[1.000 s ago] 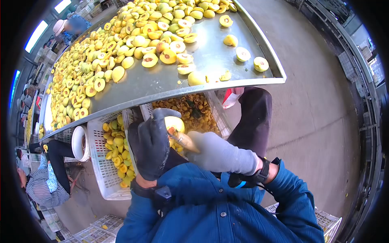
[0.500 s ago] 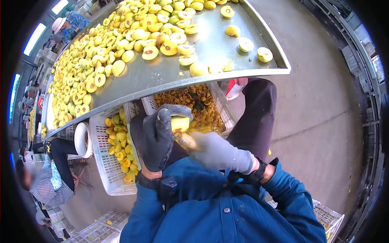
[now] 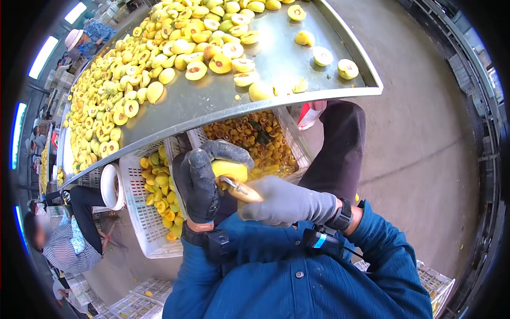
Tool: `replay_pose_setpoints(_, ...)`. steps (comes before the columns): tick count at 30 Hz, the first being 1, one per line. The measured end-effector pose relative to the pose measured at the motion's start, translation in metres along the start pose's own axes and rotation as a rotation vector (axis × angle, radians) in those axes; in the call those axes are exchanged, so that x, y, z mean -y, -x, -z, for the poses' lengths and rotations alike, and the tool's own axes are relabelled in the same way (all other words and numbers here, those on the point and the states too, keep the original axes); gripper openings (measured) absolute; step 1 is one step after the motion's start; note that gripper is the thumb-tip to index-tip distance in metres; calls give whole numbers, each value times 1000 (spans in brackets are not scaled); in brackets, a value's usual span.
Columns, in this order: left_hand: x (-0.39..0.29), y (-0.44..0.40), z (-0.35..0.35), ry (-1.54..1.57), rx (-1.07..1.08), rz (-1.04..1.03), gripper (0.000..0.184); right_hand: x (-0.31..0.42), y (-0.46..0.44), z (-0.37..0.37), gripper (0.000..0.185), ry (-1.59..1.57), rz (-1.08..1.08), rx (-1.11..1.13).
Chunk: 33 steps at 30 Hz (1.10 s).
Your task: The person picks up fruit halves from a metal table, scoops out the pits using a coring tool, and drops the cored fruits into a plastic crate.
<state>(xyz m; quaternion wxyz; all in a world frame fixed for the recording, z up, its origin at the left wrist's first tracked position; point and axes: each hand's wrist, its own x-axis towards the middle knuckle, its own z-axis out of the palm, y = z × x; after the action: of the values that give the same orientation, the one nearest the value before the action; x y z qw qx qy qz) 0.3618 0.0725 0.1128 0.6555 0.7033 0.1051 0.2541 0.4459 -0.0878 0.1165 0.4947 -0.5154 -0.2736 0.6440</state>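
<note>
My left hand (image 3: 204, 178), in a dark glove, is wrapped round a yellow halved fruit (image 3: 229, 170). My right hand (image 3: 281, 202), in a grey glove, grips the wooden handle of a small metal-tipped tool (image 3: 241, 191). The tool's tip touches the cut side of the fruit. Beneath my hands stands a white crate (image 3: 289, 130) with brown and yellow fruit scraps (image 3: 255, 141). Left of it, another white crate (image 3: 135, 202) has yellow fruit pieces (image 3: 162, 186) in it.
A metal table (image 3: 180, 106) heaped with halved fruit (image 3: 159, 53) spans the top. A white bucket (image 3: 110, 186) stands at the left. One person (image 3: 71, 247) sits at the lower left, another (image 3: 93, 34) is beyond the table. More crates (image 3: 138, 303) are at the bottom.
The tool, blurred earlier, now shows clearly at the fruit, and my right hand has shifted slightly. The view has moved a little. My left hand still holds the fruit.
</note>
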Motion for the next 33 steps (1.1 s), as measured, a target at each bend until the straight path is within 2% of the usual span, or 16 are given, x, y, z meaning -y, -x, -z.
replay_pose_setpoints(2,4,3,-5,81,-16,32,65,4,3,4,27,-68,-172,75)
replay_pose_setpoints(5,7,-1,-13,31,9,23,69,-26,-19,-1,26,301,524,-222)
replay_pose_setpoints(6,8,-1,-14,-20,25,15,70,-30,-18,9,27,591,303,-271)
replay_pose_setpoints(9,9,-14,-13,-55,146,5,73,-32,-20,20,27,391,309,-181)
replay_pose_setpoints(10,5,-14,-18,-10,88,53,76,-36,-24,21,22,254,417,-137)
replay_pose_setpoints(13,-10,-26,-49,562,-325,300,78,2,-11,23,19,-171,-89,28)
replay_pose_setpoints(17,18,-20,-36,186,-247,216,68,-6,-14,34,16,-231,-125,68)
replay_pose_setpoints(18,18,-18,-31,172,-131,147,61,-15,-18,36,14,-1,27,-16)
replay_pose_setpoints(19,24,-19,-20,-13,-46,96,59,-50,-39,42,15,290,505,-193)
replay_pose_setpoints(21,38,-23,0,-379,135,-15,57,-48,-38,48,17,334,394,-200)
replay_pose_setpoints(22,20,-30,-8,-329,158,143,65,-29,-27,44,18,151,199,-99)
replay_pose_setpoints(24,25,-32,-16,38,139,122,66,-9,-16,39,21,-228,-104,118)
replay_pose_setpoints(27,54,-34,-25,571,151,181,64,-28,-24,36,21,-394,-3,208)
replay_pose_setpoints(28,60,-37,-28,752,164,202,64,-29,-25,36,21,-294,33,107)
replay_pose_setpoints(31,58,-39,-36,822,-197,213,52,-28,-35,41,23,-100,100,-75)
replay_pose_setpoints(33,53,-41,-35,469,-448,214,56,-50,-43,59,22,-149,68,-57)
